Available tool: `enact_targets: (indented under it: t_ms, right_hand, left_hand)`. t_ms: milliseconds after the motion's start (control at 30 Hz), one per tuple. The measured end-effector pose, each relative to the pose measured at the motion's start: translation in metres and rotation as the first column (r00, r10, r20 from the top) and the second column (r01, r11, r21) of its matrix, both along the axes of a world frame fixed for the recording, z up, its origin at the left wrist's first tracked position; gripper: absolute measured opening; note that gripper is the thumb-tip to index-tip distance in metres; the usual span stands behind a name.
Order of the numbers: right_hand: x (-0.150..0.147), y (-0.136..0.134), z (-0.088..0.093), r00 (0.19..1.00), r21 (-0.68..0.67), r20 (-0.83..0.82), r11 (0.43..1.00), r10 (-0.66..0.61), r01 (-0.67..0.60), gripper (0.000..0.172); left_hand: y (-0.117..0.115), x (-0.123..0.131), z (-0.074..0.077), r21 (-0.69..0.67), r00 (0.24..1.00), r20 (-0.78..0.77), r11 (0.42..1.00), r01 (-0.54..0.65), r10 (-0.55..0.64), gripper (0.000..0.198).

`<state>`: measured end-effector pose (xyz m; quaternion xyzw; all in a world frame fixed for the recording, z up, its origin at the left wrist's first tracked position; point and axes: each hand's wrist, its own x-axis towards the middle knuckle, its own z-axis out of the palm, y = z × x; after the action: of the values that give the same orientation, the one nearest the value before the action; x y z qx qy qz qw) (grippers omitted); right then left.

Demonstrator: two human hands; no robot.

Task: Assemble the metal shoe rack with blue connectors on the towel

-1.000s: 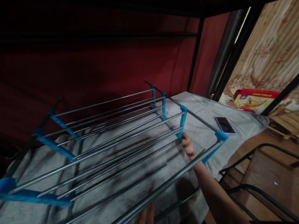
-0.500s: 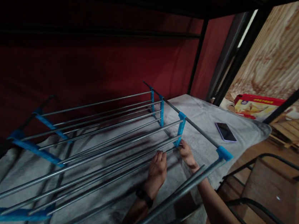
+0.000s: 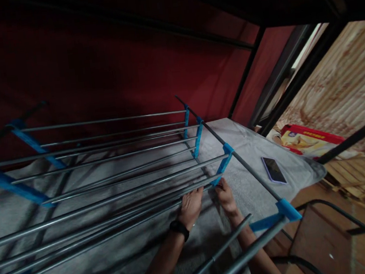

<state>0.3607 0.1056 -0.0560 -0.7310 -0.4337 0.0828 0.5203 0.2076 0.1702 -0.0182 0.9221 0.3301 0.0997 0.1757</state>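
Over grey cloth (image 3: 249, 142), at five o'clock, newly gripping rod (image 3: 207, 187) with left hand (image 3: 192, 206), still pinching blue bracket (image 3: 223, 165) with right hand (image 3: 226, 197).

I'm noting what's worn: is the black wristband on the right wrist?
No, the black wristband is worn behind the left hand, with none behind the right hand.

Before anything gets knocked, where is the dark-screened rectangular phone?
In the head view, the phone lies right of centre on the grey cloth, just right of the grey metal side rail.
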Motion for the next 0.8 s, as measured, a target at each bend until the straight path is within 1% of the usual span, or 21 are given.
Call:
enact_targets:
  t_ms: [167, 267, 467, 600, 800]
  right_hand:
    - [-0.015, -0.004, 0.005, 0.988, 0.01, -0.154, 1.0, 0.003, -0.002, 0.032]
    - [-0.02, -0.003, 0.006, 0.982, 0.011, -0.187, 1.0, -0.002, 0.004, 0.037]
    - [-0.025, -0.003, -0.001, 0.988, -0.03, -0.137, 0.998, -0.066, 0.062, 0.038]
    - [-0.028, -0.004, -0.003, 0.989, -0.041, -0.114, 0.995, -0.093, 0.089, 0.038]
    - [-0.03, -0.004, -0.004, 0.991, -0.029, -0.1, 0.996, -0.092, 0.09, 0.036]
  left_hand:
    - [0.003, -0.002, 0.002, 0.001, 0.998, -0.062, 1.0, -0.023, 0.023, 0.037]
    - [0.002, -0.003, -0.002, 0.015, 0.998, -0.054, 1.0, -0.014, 0.015, 0.039]
    - [0.0, -0.009, -0.005, 0.04, 1.0, 0.014, 0.999, -0.003, 0.002, 0.046]
    - [0.0, -0.01, -0.004, 0.04, 1.0, 0.014, 0.999, 0.009, -0.01, 0.048]
    - [0.002, -0.009, -0.004, 0.02, 1.0, 0.008, 0.999, 0.025, -0.025, 0.053]
